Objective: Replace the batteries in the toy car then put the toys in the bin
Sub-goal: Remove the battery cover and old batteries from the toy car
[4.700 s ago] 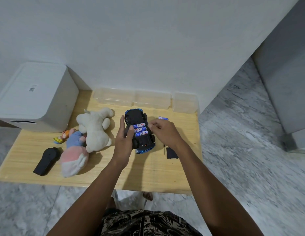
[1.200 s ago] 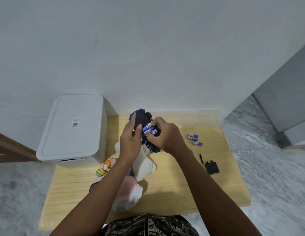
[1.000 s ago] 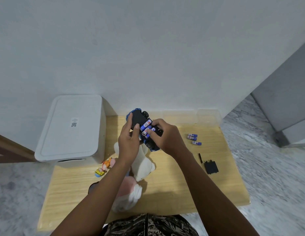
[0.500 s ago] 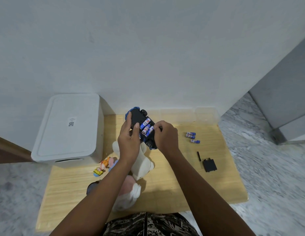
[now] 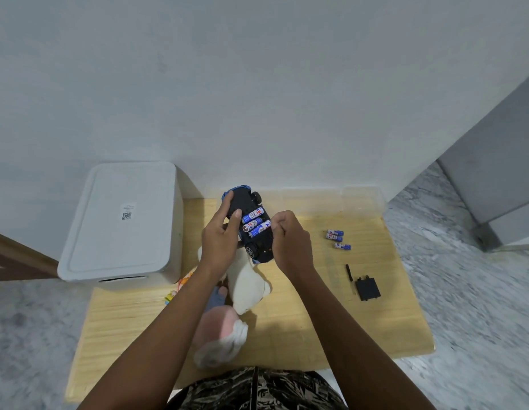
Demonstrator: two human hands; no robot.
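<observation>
The blue and black toy car [image 5: 251, 229] is upside down, lifted above the wooden table [image 5: 301, 327]. My left hand [image 5: 220, 239] grips its left side, thumb by the open battery bay. Three blue-and-white batteries [image 5: 255, 224] lie in the bay. My right hand [image 5: 290, 242] holds the car's right side with curled fingers. Three loose batteries [image 5: 337, 238] lie on the table to the right. The black battery cover [image 5: 367, 288] and a small black screwdriver [image 5: 349, 272] lie further right. The white lidded bin [image 5: 121, 226] stands at the left.
A white plush toy [image 5: 247, 287] and a pink and white plush [image 5: 220, 335] lie under my left arm. A small orange and yellow figure [image 5: 177, 290] peeks out by the bin. Clear plastic boxes [image 5: 355, 198] line the wall. Marble floor surrounds the table.
The car has been lifted off the table and held up in both hands. Within the last second my right fingers slid off the batteries to the car's right edge.
</observation>
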